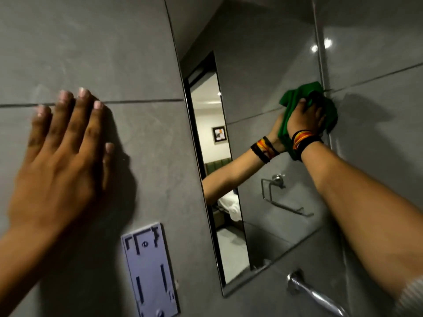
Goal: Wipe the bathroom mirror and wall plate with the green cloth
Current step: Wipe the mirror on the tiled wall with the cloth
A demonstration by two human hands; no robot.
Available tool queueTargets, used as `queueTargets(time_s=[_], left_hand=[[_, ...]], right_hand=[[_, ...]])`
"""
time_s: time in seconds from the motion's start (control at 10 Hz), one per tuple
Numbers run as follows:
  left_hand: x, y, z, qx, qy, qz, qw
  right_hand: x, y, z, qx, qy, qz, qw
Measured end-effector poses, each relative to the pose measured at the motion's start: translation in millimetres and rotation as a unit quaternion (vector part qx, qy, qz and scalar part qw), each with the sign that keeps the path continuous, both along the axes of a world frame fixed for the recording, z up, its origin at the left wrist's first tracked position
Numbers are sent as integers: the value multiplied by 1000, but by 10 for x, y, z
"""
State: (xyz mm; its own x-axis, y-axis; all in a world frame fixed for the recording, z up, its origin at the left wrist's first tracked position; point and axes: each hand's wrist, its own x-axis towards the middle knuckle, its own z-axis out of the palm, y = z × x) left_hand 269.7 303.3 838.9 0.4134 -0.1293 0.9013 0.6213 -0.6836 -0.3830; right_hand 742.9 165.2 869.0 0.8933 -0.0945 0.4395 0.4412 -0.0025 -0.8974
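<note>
Flat against the grey tiles, the left hand [61, 143] braces with fingers spread and empty. Farther off, the right hand [305, 118] bunches the green cloth [295, 94] against the mirror [263, 88] at its right edge. Soft and light, it likely needs firm palm pressure. Below waits the wall plate [148, 271], seemingly rigid plastic.

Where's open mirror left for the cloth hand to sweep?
Free: mirror glass above and below the right hand with the green cloth. Bare tile lies between the left hand and the mirror's left edge. Crowded: the right edge, under the hand.
</note>
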Motion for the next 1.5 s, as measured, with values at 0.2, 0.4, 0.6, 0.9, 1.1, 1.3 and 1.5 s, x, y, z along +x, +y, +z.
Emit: queueTargets(time_s=[0.2,0.4,0.6,0.9,1.1,1.3,1.5], left_hand=[[-29,-46,64,-11,12,-9,1000],[-24,-45,69,9,3,-34,999],[83,20,-37,7,-29,22,999],[37,-9,-7,18,-12,-14,1000],[55,-158,-2,-8,-18,55,998],[28,-234,11,11,-24,46,999],[14,-317,14,31,-28,64,997]], right_hand=[[-104,-43,-1391,9,98,11,995],[-106,-147,-2246,-10,213,27,977],[-75,-123,-2317,18,192,14,981],[-895,160,-2459,54,-14,15,998],[-2035,192,-2680,29,-217,63,974],[-2678,335,-2975,-114,-355,73,925],[-2677,189,-2919,-124,-330,119,928]])
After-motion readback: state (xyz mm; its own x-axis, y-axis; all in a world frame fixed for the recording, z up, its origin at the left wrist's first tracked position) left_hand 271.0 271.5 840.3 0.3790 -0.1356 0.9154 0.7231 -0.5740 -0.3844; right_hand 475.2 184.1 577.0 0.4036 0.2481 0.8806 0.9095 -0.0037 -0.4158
